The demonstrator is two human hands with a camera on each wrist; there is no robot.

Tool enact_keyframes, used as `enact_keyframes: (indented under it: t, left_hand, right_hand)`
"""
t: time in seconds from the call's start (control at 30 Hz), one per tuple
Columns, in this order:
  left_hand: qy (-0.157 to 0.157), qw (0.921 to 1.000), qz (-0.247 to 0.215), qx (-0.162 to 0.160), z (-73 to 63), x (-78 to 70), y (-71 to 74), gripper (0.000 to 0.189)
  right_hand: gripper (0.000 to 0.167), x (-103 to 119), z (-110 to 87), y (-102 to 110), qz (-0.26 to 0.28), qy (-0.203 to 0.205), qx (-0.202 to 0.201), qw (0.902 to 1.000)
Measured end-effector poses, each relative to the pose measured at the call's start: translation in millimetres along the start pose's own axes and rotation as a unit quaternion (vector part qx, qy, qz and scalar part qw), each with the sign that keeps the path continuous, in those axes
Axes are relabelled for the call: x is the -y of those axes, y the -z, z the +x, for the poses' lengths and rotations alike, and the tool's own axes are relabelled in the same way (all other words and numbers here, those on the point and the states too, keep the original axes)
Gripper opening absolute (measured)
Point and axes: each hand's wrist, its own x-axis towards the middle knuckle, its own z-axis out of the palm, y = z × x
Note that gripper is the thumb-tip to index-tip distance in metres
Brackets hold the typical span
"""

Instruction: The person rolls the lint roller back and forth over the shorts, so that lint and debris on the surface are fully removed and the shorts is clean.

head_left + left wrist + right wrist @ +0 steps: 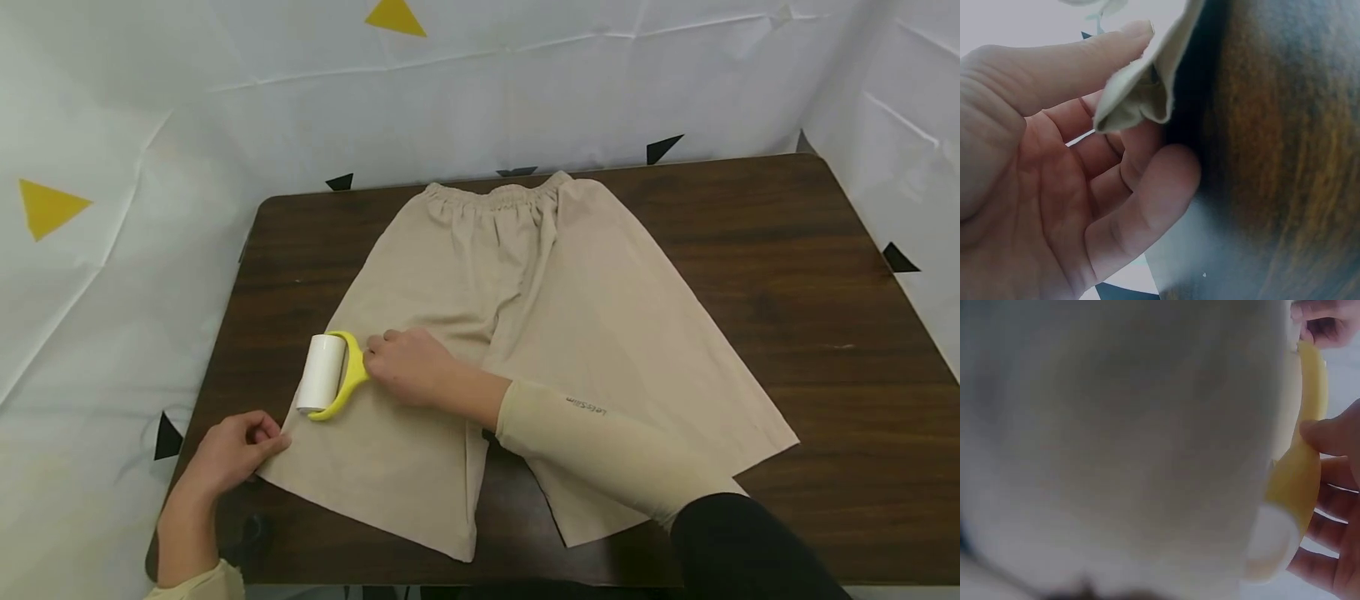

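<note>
- White sheeting (247,150): hangs along the left, far and right sides, marked at far left by a yellow triangle (51,208).
- Left hand (234,450): emerges from a beige sleeve (202,586) at the near left and pinches the outer near corner of the left leg of the beige shorts (615,333). The left wrist view shows a fold of cloth between thumb and fingers.
- Roller (322,372): a white cylinder in a curved yellow handle (356,381), located over the outer edge of the left leg, near and slightly beyond the left hand. Contact with the cloth is probable, though the blurred right wrist view does not settle it.
- Right hand (412,367): lies over the left leg, to the right of the roller, and grips the yellow handle.
- Shorts: spread on the dark wooden tabletop (787,292), gathered waistband (502,197) at the far edge, both legs fanning toward the near side.
- Right sleeve (600,442): beige, bearing small dark lettering; crosses the right leg toward a black garment (750,550) at the near right.
- Black triangle (898,258): lies beside the tabletop's right edge.
</note>
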Motion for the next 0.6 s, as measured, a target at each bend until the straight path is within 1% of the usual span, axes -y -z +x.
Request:
enact_keyframes:
  t: [0.03, 0.13, 0.27, 0.4, 0.5, 0.6]
  left_hand:
    - [0.001, 1.0000, 0.000, 0.001, -0.1, 0.0, 0.0, 0.027]
    - [0.001, 1.0000, 0.000, 0.003, 0.1, 1.0, 0.6, 0.028]
    - [0.004, 1.0000, 0.002, 0.003, 0.3, 2.0, 0.5, 0.027]
    - [0.000, 1.0000, -0.001, 0.000, 1.6, 1.8, 1.0, 0.028]
    - [-0.001, 1.0000, -0.001, 0.000, 2.0, 1.6, 1.4, 0.029]
    - [0.002, 1.0000, 0.002, 0.000, 1.0, 1.2, 1.0, 0.027]
  right_hand:
    - [0.036, 1.6, 2.9, -0.5, 0.002, -0.001, 0.004, 1.0000]
    - [0.035, 6.5, 8.6, -2.5, 0.005, 0.000, 0.004, 1.0000]
    - [0.023, 11.1, 9.7, -4.3, 0.004, 0.006, -0.017, 0.9998]
    - [0.016, 12.0, 5.2, -2.3, -0.008, 0.009, -0.031, 0.9994]
    - [0.016, 11.7, -1.8, 1.5, -0.023, 0.015, -0.028, 0.9992]
    - [0.017, 11.5, -12.7, 7.8, -0.032, 0.023, -0.016, 0.9991]
